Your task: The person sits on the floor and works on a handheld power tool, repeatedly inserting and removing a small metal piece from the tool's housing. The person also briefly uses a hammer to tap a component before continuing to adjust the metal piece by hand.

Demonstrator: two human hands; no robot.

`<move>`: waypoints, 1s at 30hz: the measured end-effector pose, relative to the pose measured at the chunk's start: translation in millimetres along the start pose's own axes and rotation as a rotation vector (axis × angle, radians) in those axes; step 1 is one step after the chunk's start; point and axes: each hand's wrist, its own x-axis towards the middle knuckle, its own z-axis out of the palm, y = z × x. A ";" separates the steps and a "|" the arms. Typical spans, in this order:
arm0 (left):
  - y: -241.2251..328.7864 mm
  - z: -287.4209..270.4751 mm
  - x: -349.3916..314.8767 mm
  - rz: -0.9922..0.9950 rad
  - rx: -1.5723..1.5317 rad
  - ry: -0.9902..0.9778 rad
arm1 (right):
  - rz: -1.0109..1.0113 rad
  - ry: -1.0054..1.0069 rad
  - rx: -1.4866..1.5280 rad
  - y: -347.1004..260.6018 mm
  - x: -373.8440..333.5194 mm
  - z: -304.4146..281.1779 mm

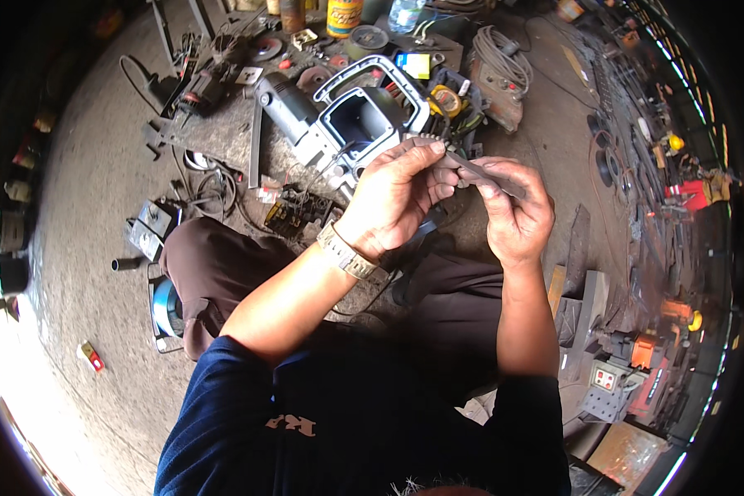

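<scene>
Both my hands are raised in front of the opened power tool, pinching a thin grey strip [474, 169] between them. My left hand [397, 194], with a metal watch at the wrist, is closed with its thumb on the strip's left end. A small part with a toothed edge [424, 137] shows just beyond those fingers; what it belongs to is hidden. Fingers and thumb of my right hand [517, 211] grip the strip's other end. Behind the left hand lies the power tool housing [326, 132], pale with a black cylindrical end and an open cavity.
A low work surface [215, 124] carries grinding discs [266, 48], a yellow can [344, 16] and a clear bottle [405, 15]. Coiled cable [503, 54] lies at the back right. A yellow-black tool case [293, 213] sits by my left knee. Metal bars [591, 306] lie to the right.
</scene>
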 end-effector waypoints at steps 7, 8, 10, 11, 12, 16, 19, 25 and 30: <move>6.3 -44.1 -0.3 0.021 -0.105 -0.062 | -0.095 -0.163 -0.169 5.0 17.8 29.5; 7.6 -49.6 -1.4 0.016 -0.127 -0.074 | -0.108 -0.205 -0.209 2.1 21.0 33.3; 14.3 -54.4 3.3 0.006 -0.155 -0.117 | -0.120 -0.246 -0.267 3.1 26.3 36.4; 16.2 -55.6 5.1 0.007 -0.168 -0.116 | -0.116 -0.247 -0.273 3.5 28.9 38.2; 16.8 -55.5 6.9 0.004 -0.180 -0.116 | -0.110 -0.244 -0.283 4.2 30.5 39.1; 18.4 -64.5 12.2 0.003 -0.218 -0.118 | -0.123 -0.262 -0.305 12.7 33.3 43.1; 27.9 -67.7 12.8 0.014 -0.258 -0.080 | -0.092 -0.275 -0.285 16.7 44.7 53.4; 45.7 -69.8 20.3 0.057 -0.253 -0.082 | -0.020 -0.230 -0.241 28.5 58.6 69.0; 86.4 -77.5 31.3 0.351 0.414 0.205 | 0.041 -0.228 -0.269 48.3 80.1 66.3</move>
